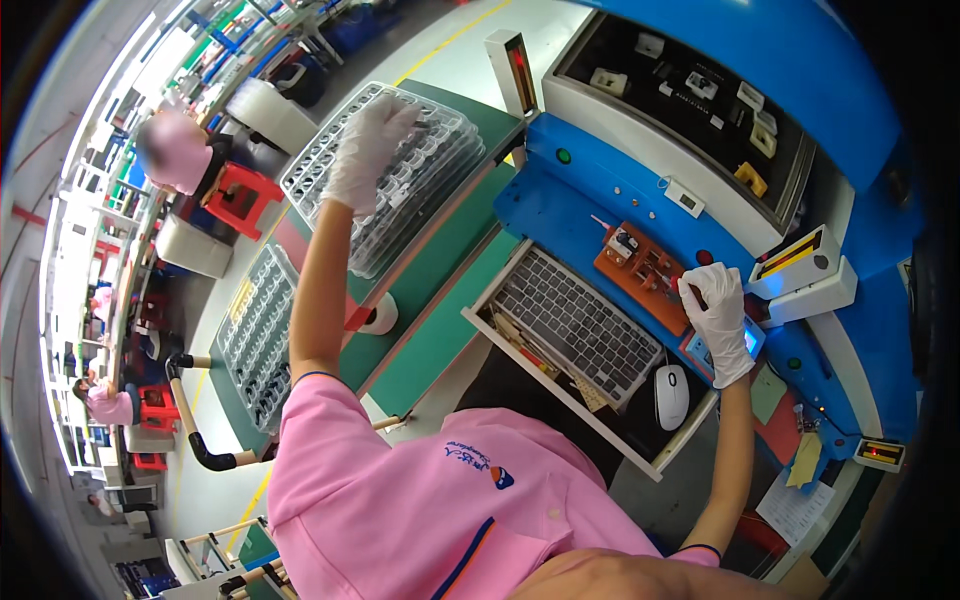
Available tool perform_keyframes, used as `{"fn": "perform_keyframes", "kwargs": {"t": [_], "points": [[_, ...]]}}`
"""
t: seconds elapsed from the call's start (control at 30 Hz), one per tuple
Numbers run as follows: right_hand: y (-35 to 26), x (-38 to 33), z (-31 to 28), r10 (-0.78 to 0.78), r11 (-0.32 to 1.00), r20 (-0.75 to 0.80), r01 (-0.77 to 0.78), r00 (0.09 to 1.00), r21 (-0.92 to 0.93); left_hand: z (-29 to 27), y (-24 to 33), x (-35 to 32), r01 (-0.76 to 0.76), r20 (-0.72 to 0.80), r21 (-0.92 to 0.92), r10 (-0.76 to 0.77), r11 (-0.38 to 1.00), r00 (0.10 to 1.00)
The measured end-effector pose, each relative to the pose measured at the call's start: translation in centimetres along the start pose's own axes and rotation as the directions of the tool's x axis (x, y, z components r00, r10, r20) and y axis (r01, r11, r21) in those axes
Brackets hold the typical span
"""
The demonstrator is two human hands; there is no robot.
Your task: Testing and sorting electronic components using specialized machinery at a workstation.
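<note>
My left hand (368, 150), in a white glove, is over a stack of clear plastic trays (400, 215) at the left. Its fingers are bent together at the top tray's pockets; what they pinch, if anything, is too small to make out. Small dark parts sit in rows in those pockets. My right hand (716, 315), also gloved, has its fingers curled at the red handle (677, 286) at the right end of an orange-brown fixture (625, 262). A small metal and white piece (622, 243) is on the fixture's left part. The fixture lies on a blue machine ledge.
In front of me a drawer holds a keyboard (577, 322) and a white mouse (671, 397). Another pocketed tray (262, 335) lies on a green surface at left. A machine window (690, 95) is behind the ledge. Sensor bars (512, 72) flank it. Co-workers (178, 152) sit far left.
</note>
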State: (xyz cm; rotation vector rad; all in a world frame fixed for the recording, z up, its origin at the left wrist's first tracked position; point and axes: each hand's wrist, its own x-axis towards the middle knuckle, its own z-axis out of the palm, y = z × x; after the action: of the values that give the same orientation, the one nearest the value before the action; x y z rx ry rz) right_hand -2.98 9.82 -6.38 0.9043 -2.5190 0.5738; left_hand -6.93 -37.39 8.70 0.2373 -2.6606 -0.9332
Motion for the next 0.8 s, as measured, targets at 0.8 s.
{"fn": "perform_keyframes", "kwargs": {"t": [0.8], "points": [[1.0,-0.7,0.4,-0.016,0.999,0.037,0.014,0.999,0.052,3.2,-1.8,-2.3,-0.36,-0.316,0.261,0.431,0.896,0.845]]}}
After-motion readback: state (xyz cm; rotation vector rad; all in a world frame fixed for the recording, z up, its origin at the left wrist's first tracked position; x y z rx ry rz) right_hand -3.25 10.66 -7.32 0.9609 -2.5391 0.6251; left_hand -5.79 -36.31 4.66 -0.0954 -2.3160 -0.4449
